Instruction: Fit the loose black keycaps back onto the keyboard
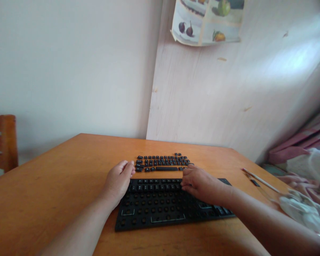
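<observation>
A black keyboard (162, 202) lies before me, its top rows fitted with keycaps and its lower left part showing bare switches. My left hand (120, 179) is closed at the keyboard's upper left corner, fingers curled; whatever they hold, if anything, is hidden. Over the upper rows, right of the middle, my right hand (200, 183) bends down with its fingers pressed together at the keys. What sits between those fingertips cannot be made out. Behind the keyboard, loose black keycaps (162, 162) are laid out in rows, with a long spacebar (166, 169) at the front.
Everything stands on an orange-brown wooden table (69, 185). To the right lie a thin pale stick (261, 180) and a small black object (255, 183), beside a whitish plastic bag (301, 209). A wooden chair (9, 142) is at the left. The wall rises behind the table.
</observation>
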Available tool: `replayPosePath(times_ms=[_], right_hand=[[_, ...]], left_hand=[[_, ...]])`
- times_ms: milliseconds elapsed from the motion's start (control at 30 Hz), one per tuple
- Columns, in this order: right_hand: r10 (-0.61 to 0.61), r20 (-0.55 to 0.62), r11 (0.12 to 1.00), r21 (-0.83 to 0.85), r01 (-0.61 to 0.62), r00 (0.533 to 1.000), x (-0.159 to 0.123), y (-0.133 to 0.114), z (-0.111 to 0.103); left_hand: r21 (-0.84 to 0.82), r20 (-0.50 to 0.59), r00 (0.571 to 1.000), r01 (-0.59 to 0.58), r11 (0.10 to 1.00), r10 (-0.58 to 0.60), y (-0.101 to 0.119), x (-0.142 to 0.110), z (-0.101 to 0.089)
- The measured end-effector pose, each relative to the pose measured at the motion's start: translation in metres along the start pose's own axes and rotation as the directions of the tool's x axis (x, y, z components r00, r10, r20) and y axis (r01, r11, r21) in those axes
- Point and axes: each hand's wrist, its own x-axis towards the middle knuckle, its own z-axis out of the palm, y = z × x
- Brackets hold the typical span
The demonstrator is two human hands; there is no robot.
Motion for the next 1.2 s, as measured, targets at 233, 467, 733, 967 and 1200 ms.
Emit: replayPosePath(times_ms=[233, 467, 733, 967, 1200], right_hand=[[0.008, -0.002, 0.999, -0.038, -0.008, 1.000, 0.000, 0.000, 0.001], [0.032, -0.086, 0.999, 0.009, -0.031, 0.996, -0.012, -0.001, -0.003], [0.055, -0.135, 0.998, 0.052, -0.048, 0.989, -0.023, 0.004, -0.009], [0.423, -0.360, 0.893, 0.321, -0.316, 0.831, -0.063, 0.052, -0.023], [0.823, -0.327, 0.555, 0.637, -0.535, 0.464, -0.111, 0.116, 0.003]], left_hand=[[-0.011, 0.000, 1.000, 0.008, 1.000, -0.008, 0.000, 0.000, 0.000], [-0.030, -0.001, 1.000, 0.003, 1.000, -0.003, -0.003, 0.002, 0.001], [-0.057, 0.001, 0.999, 0.040, 0.998, -0.040, 0.005, 0.001, -0.001], [-0.049, -0.011, 0.998, 0.054, 0.997, -0.054, 0.009, 0.002, -0.005], [-0.082, -0.040, 0.996, 0.082, 0.993, -0.085, 0.008, 0.007, -0.006]])
